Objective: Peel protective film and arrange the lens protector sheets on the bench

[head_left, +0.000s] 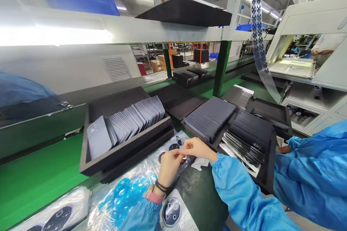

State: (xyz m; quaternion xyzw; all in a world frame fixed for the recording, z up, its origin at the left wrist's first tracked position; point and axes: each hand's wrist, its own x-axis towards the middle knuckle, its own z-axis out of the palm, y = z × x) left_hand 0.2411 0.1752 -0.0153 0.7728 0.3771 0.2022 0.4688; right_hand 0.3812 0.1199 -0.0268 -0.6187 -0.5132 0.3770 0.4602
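My left hand (169, 166) and my right hand (197, 148) meet over the bench, fingers pinched together on a small clear piece (183, 156) too small to name. Under them lies a clear film sheet with dark round camera-ring parts (173, 147). A grey phone back cover (173, 212) with a round camera opening lies below my left wrist. Both arms wear blue sleeves; the left wrist has a pink watch band and dark bands.
A black tray (127, 153) at the left holds a fanned row of grey back covers (130, 122). Two trays at the right hold dark covers (210, 117) and stacked black parts (249, 137). A strip of ring parts (257, 32) hangs at upper right. Another person's blue sleeve (311, 162) is at the right.
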